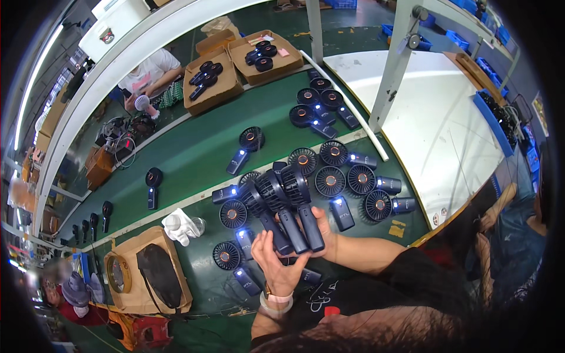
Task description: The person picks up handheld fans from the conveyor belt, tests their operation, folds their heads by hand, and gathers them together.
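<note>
The right hand wraps around the handles of three dark handheld fans, holding them upright in a bunch just above the green belt; the left hand is half spread, its fingertips touching the nearest handle from below; more fans lie flat on the belt just beyond, several with small lights glowing; cardboard boxes with further fans sit at the far side; a white cloth lies to the left.
</note>
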`<state>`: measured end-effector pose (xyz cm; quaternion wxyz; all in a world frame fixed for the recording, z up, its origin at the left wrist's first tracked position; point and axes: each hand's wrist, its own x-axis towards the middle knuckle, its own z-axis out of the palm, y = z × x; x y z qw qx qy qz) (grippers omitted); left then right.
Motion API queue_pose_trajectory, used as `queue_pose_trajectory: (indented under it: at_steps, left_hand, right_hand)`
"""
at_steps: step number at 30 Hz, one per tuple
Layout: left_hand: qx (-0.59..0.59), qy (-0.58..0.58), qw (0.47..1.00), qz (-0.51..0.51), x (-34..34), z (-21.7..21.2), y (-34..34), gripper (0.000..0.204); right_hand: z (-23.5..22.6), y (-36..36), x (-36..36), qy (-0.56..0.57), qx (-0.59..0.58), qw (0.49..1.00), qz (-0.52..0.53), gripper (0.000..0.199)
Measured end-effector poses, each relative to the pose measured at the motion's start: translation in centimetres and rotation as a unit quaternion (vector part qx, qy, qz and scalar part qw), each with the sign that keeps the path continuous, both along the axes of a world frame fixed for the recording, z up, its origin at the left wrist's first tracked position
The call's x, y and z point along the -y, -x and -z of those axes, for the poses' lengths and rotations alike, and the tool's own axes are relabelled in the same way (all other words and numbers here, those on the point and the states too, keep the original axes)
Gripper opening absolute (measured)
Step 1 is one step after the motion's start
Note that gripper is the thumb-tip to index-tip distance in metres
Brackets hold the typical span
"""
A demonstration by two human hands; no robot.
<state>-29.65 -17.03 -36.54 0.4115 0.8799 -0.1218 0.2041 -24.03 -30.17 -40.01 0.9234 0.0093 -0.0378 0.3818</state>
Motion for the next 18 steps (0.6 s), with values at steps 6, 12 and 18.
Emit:
queue_pose_trajectory:
  at_steps: [6, 12, 18]
  left_hand:
    - [0.012, -0.016, 1.000, 0.000, 0.8, 0.3, -0.5, 0.086]
    - [0.078, -0.077, 0.975, 0.193, 1.3, -0.3, -3.7, 0.040]
    - [0.006, -0.104, 0.990, 0.094, -2.3, 2.2, -14.3, 0.031]
  right_hand:
    - [-0.2, 0.2, 0.6, -0.027, -0.024, 0.999, -0.009, 0.080]
    - [-1.5, 0.7, 6.8, 0.155, 0.025, 0.984, 0.086, 0.073]
    - [-5.0, 3.8, 19.5, 0.272, 0.069, 0.929, 0.240, 0.077]
